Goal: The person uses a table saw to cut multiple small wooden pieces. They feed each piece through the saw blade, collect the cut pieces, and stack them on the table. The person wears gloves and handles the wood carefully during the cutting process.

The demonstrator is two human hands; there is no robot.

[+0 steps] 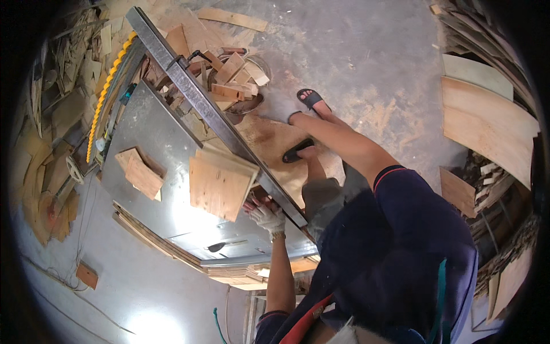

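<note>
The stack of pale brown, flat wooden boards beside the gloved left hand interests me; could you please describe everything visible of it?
The stack of pale brown, flat wooden boards looks like plywood: roughly rectangular, with faint grain and small dark marks on top. Several layered edges show, slightly out of line. It lies skewed on the smooth grey metal table, its right end close to the long grey metal bar. The white-gloved left hand is at its lower right edge; contact is unclear.

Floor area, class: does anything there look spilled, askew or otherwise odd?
Yes. Pale sawdust lies scattered in uneven patches on the grey floor, like a spill. Wood offcuts jut messily above a round container, which looks overfilled.
</note>
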